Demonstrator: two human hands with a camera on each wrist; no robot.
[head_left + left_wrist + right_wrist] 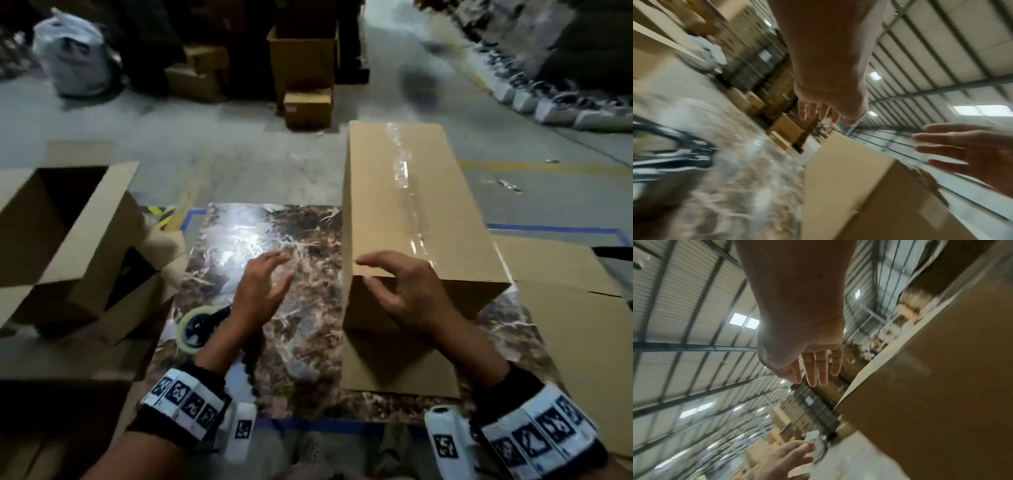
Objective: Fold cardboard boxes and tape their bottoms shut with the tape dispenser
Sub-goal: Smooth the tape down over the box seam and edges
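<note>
A long cardboard box (411, 212) lies w/ its taped side up on the right half of a marble-patterned board (274, 240) on the floor; clear tape (407, 192) runs lengthwise down the middle seam, and a loose flap (387, 363) spreads flat toward the person at the near end. Right hand (407, 291) hovers at the box's near-left corner, fingers spread and loosely bent, holding nothing (can't tell from the blurred wrist views if a fingertip touches the cardboard). Left hand (263, 291) is above the bare board just left of the box, fingers straight and spread, also holding nothing. The tape dispenser (197, 325) lies on the board's near-left corner, partly hidden behind the left forearm, apart from both hands. To the left, off the board, a second box (65, 240) sits open-side up on flattened cardboard (582, 329), which also lies right of the board. More boxes (301, 61) stand farther back on the concrete floor (222, 147).
</note>
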